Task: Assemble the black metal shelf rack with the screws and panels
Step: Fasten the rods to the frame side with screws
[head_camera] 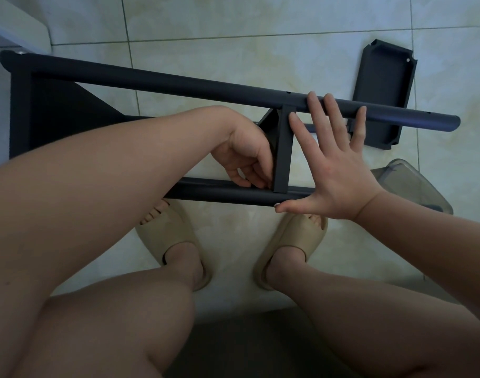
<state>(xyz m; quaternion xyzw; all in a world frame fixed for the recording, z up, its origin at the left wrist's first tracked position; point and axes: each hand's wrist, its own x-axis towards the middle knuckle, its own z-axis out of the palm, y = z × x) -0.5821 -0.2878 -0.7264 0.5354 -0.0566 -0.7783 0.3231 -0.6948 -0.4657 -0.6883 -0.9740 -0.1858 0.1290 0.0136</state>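
On the pale tiled floor (233,23), just ahead of the seated person's feet, the partly built black rack (56,110) lies on its side. Its far tube (178,88) and near tube (219,193) run left to right. A wide end panel closes the frame at the left, and a narrower middle panel (283,154), seen edge-on, spans the gap between the two tubes near the centre.

The left hand (247,154) is tucked against the left face of that middle panel where it meets the near tube. Its fingers are curled and bunched at the joint, but it cannot be told whether they pinch anything. The right hand (337,170) is spread flat and released just to the right of the panel, with its fingertips lying on the far tube and its thumb touching the near tube.

Beyond the far tube at the upper right, a loose black panel (380,85) with raised edges and notched corners lies on the tiles, partly hidden by the tube. A clear plastic container (413,186) stands near the right wrist. Beige slippers (165,236) are on both feet, just below the near tube.
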